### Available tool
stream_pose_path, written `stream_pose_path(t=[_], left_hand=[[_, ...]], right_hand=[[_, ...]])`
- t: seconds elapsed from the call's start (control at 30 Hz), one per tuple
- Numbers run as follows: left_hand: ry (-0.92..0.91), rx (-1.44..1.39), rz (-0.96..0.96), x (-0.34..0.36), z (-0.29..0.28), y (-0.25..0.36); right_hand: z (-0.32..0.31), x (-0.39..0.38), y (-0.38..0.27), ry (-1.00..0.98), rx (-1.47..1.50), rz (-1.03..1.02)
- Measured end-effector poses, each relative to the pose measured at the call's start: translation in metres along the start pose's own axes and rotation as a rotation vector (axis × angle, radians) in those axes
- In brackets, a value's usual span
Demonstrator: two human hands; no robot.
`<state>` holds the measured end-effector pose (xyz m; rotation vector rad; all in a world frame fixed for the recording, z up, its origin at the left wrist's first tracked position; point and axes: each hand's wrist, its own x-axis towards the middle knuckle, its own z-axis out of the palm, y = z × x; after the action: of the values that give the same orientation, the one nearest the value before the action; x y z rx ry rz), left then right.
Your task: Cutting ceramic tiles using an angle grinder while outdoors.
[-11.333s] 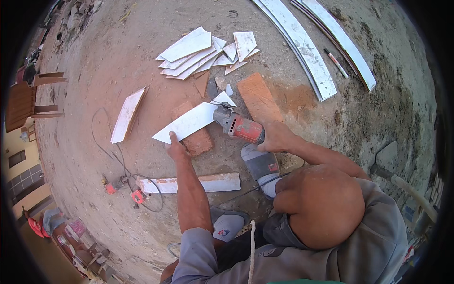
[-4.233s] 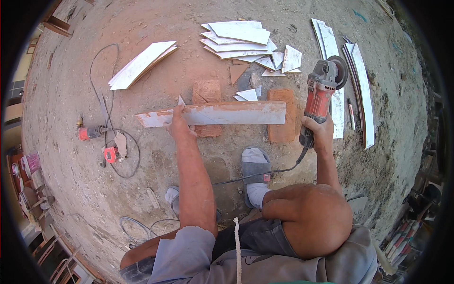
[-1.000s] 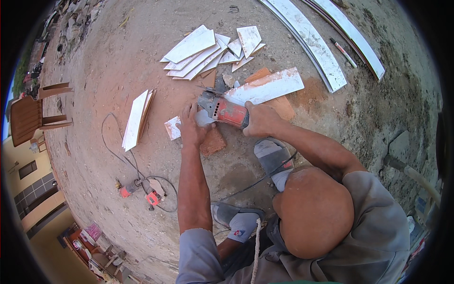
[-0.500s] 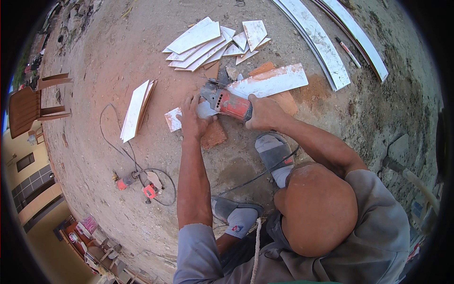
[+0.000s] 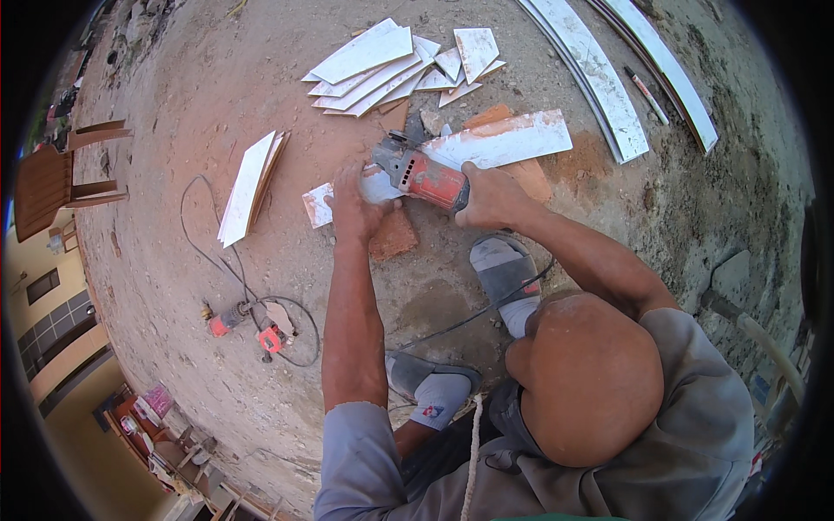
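Observation:
My right hand is closed round the rear of a red and dark grey angle grinder, its head pointing up and left. My left hand presses down on a white tile piece, thumb and fingers gripping it, close beside the grinder's head. Under the tile lies a reddish brick block. Just beyond the grinder, a long white tile strip dusted with red powder rests on orange-brown pieces. The disc's contact with the tile is hidden.
Cut white tiles lie heaped at the far side, with a smaller stack at left. Long strips and a marker lie far right. A second red power tool and looped cord are at left, near a brown chair.
The whole view has shifted slightly. My hands, the grinder and the tile piece keep almost the same places relative to each other.

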<state>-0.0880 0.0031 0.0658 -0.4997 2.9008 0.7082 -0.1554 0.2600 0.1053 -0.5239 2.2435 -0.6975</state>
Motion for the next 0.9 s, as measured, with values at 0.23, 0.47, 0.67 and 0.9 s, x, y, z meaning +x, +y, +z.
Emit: stream_pose_path(t=[0.23,0.47,0.67,0.9], left_hand=[[-0.006,0.010,-0.016,-0.0011,0.0025,-0.0037],[-0.016,0.018,-0.027,-0.0012,0.0037,-0.0050],[-0.015,0.041,-0.032,-0.0020,0.0055,-0.0066],[-0.001,0.040,-0.008,-0.0015,0.0063,-0.0075]], right_hand=[[-0.0017,-0.0007,-0.0013,-0.007,-0.018,0.002],[-0.0006,0.0004,-0.0016,-0.009,-0.010,0.005],[-0.0022,-0.0004,-0.0028,-0.018,-0.015,0.007],[-0.0023,-0.0009,-0.0022,-0.020,-0.012,0.009]])
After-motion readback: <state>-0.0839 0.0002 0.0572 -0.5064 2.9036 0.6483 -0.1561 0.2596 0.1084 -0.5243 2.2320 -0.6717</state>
